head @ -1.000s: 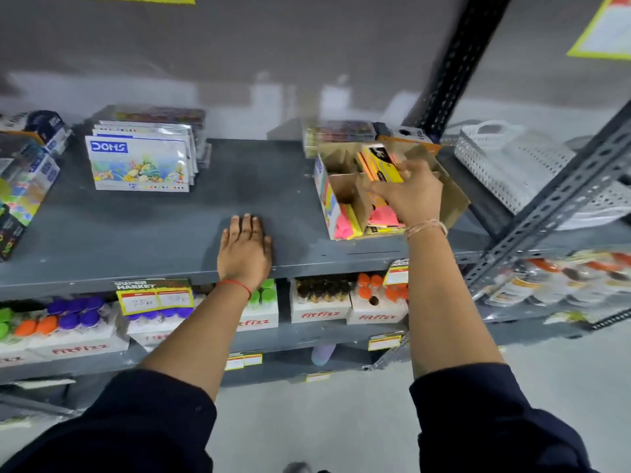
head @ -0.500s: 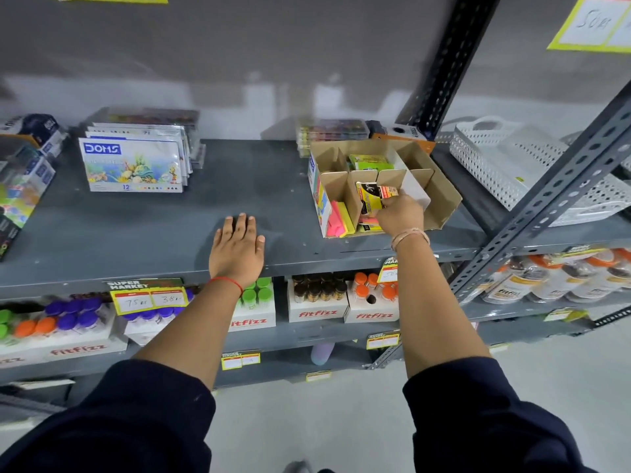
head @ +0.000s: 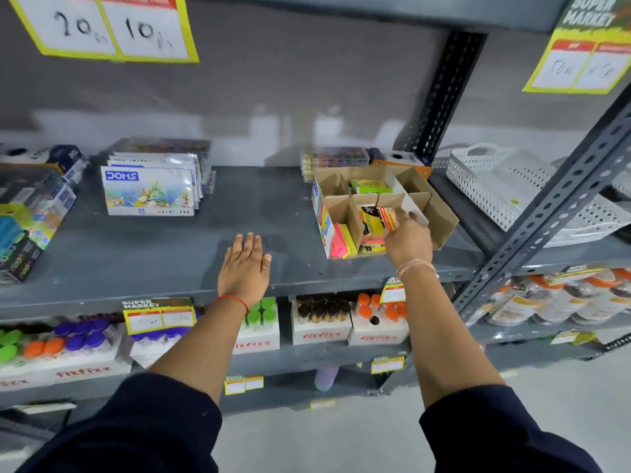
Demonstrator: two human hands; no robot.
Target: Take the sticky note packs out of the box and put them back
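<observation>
An open cardboard box (head: 440, 213) with card dividers stands on the grey shelf (head: 164, 254) at the right. My right hand (head: 408, 242) is over its front compartment, shut on a yellow and orange sticky note pack (head: 377, 218) held just above more packs. Pink and yellow packs (head: 341, 241) stand in the front left compartment. Green packs (head: 370, 187) lie in a back compartment. My left hand (head: 244, 269) rests flat on the shelf, fingers apart, well left of the box.
DOMS colour boxes (head: 148, 194) stand at the back left, with more packaged goods (head: 30, 216) at the far left. White perforated baskets (head: 522, 192) sit right of a slotted steel upright (head: 549, 216). Fitfizz bottles (head: 321, 319) fill the shelf below.
My right hand came down from above the box into its front compartment with the pack. The camera view tilted upward, showing price signs. My left hand stayed flat on the shelf.
</observation>
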